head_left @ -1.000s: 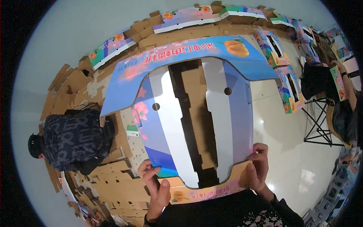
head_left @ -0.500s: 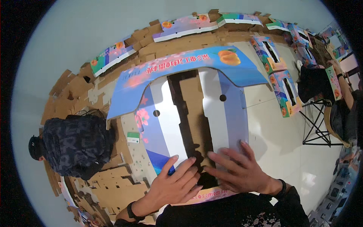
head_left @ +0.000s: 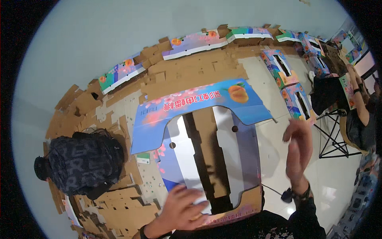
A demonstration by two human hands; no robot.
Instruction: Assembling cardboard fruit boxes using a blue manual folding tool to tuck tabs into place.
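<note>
A printed cardboard carton (head_left: pixel 248 159) in blue, lilac and white stands in front of me. Its two long top flaps leave a dark slot between them, showing brown inside. A blue end flap (head_left: pixel 187 104) with peach and blossom print sticks out at the far end, and a brown-edged end flap (head_left: pixel 250 199) lies at the near end. Over the near left part of the carton is my left hand (head_left: pixel 184 209), fingers loosely apart. My right hand (head_left: pixel 299 153) is raised off the carton to its right, blurred, with fingers parted and nothing visible in it.
Flattened brown cardboard (head_left: pixel 119 199) covers the floor to the left, near a dark patterned backpack (head_left: pixel 85 163). Printed cartons (head_left: pixel 296 101) stand at the right beside a person (head_left: pixel 362 119) on a folding chair. More printed cardboard (head_left: pixel 195 44) lines the far wall.
My right hand has left the carton's right flap and swung up and right. My left hand has shifted slightly down. The carton sits lower in view, and the near end flap shows more.
</note>
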